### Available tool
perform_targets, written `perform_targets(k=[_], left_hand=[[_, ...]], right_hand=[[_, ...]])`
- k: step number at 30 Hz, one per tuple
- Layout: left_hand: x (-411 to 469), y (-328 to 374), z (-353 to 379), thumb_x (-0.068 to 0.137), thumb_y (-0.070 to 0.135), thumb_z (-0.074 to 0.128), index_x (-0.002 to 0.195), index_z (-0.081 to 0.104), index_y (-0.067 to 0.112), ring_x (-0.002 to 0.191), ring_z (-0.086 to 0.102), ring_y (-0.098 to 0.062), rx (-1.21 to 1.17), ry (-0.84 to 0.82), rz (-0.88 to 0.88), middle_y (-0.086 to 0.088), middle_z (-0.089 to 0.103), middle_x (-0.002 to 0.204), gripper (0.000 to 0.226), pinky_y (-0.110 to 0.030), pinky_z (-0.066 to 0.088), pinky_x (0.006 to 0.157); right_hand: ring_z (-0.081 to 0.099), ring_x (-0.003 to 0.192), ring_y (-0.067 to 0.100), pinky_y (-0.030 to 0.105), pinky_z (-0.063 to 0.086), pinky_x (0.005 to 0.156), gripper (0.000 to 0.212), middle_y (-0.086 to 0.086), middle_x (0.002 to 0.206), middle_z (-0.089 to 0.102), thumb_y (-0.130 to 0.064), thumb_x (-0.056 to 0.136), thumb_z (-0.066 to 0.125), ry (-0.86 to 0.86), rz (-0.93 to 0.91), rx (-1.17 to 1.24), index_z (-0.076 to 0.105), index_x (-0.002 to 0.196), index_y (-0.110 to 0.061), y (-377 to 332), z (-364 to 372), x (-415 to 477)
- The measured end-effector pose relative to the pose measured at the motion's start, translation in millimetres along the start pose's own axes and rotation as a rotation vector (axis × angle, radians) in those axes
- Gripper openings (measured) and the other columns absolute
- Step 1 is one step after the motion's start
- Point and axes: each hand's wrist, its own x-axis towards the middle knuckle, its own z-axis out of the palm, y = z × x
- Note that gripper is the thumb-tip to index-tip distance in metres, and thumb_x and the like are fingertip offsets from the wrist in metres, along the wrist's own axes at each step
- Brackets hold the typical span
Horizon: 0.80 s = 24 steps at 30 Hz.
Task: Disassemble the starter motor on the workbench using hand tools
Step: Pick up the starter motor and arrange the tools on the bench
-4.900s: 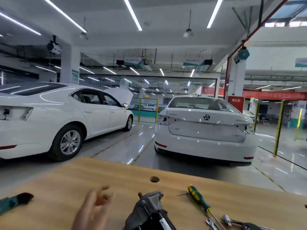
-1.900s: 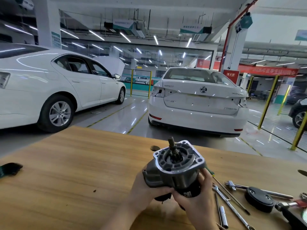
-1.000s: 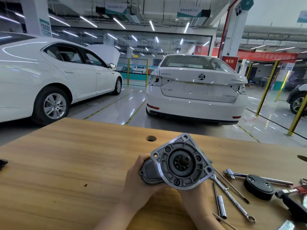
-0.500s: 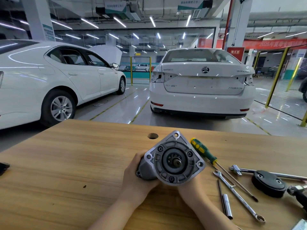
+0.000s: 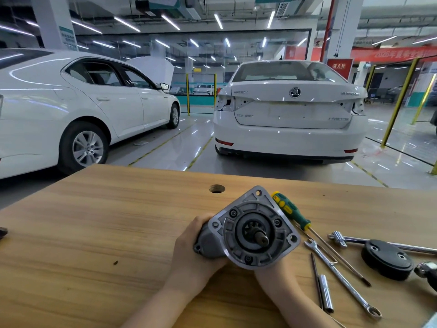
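Note:
The grey metal starter motor is held just above the wooden workbench, its round flange and pinion shaft turned toward the camera. My left hand grips the housing from the left side. My right hand holds the motor from below and behind, and its fingers are hidden by the flange. To the right lie a green-and-yellow screwdriver, a combination wrench and a small socket.
A black round cap and a chrome ratchet handle lie at the right of the bench. A hole is in the bench top behind the motor. Two white cars stand beyond the far edge.
The motor was picked up off the bench and turned in both hands until its flange faced the camera. Over the last second it barely moved; the view dropped and shifted slightly.

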Motion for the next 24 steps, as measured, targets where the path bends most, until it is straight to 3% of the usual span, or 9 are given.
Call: perform_targets(k=[2,5,8,11,15,24], left_hand=[[0,1,0,0.052,0.005,0.088,0.092,0.059,0.028,0.082,0.061,-0.002,0.002,0.003,0.003,0.015,0.067,0.089,0.055,-0.008,0.044,0.064],[-1,2,1,0.052,0.006,0.089,0.094,0.06,0.026,0.082,0.061,-0.002,-0.008,-0.002,-0.005,0.013,0.067,0.087,0.055,-0.011,0.046,0.066],[-1,2,0,0.053,0.004,0.088,0.095,0.059,0.026,0.083,0.06,-0.003,-0.002,0.002,-0.002,0.011,0.067,0.088,0.055,-0.012,0.046,0.067],[-1,1,1,0.053,0.002,0.088,0.095,0.06,0.025,0.084,0.06,-0.002,0.0,0.005,-0.001,0.01,0.067,0.088,0.056,-0.011,0.046,0.068],[-1,1,0,0.051,0.004,0.088,0.094,0.06,0.027,0.084,0.06,-0.001,-0.007,0.004,0.0,0.012,0.067,0.087,0.056,-0.008,0.045,0.066],[0,-3,0,0.05,0.0,0.088,0.091,0.06,0.033,0.085,0.06,0.0,-0.053,-0.007,-0.032,0.019,0.066,0.094,0.059,-0.015,0.049,0.068]], right_hand=[[0.052,0.085,-0.018,0.001,0.041,0.068,0.039,-0.015,0.094,0.056,0.007,0.084,0.057,-0.008,0.018,-0.004,0.054,0.09,-0.032,0,0,1],[0.054,0.097,0.002,0.014,0.042,0.077,0.031,-0.007,0.098,0.058,0.004,0.085,0.057,-0.014,0.074,-0.001,0.058,0.098,-0.025,2,0,-2],[0.053,0.087,-0.013,0.003,0.041,0.07,0.033,-0.01,0.096,0.058,0.004,0.085,0.057,-0.04,0.004,-0.043,0.057,0.094,-0.028,-3,-2,-1],[0.053,0.091,-0.007,0.006,0.042,0.076,0.038,-0.019,0.096,0.056,0.001,0.086,0.057,-0.078,-0.035,-0.096,0.054,0.088,-0.036,-6,-4,-1],[0.051,0.084,-0.021,0.0,0.041,0.068,0.039,-0.016,0.093,0.057,0.008,0.083,0.057,-0.034,-0.069,-0.036,0.055,0.089,-0.03,-8,-4,-1],[0.046,0.084,-0.029,-0.004,0.037,0.067,0.041,-0.022,0.09,0.052,0.007,0.084,0.056,-0.097,-0.104,-0.097,0.052,0.086,-0.034,-16,-5,-1]])
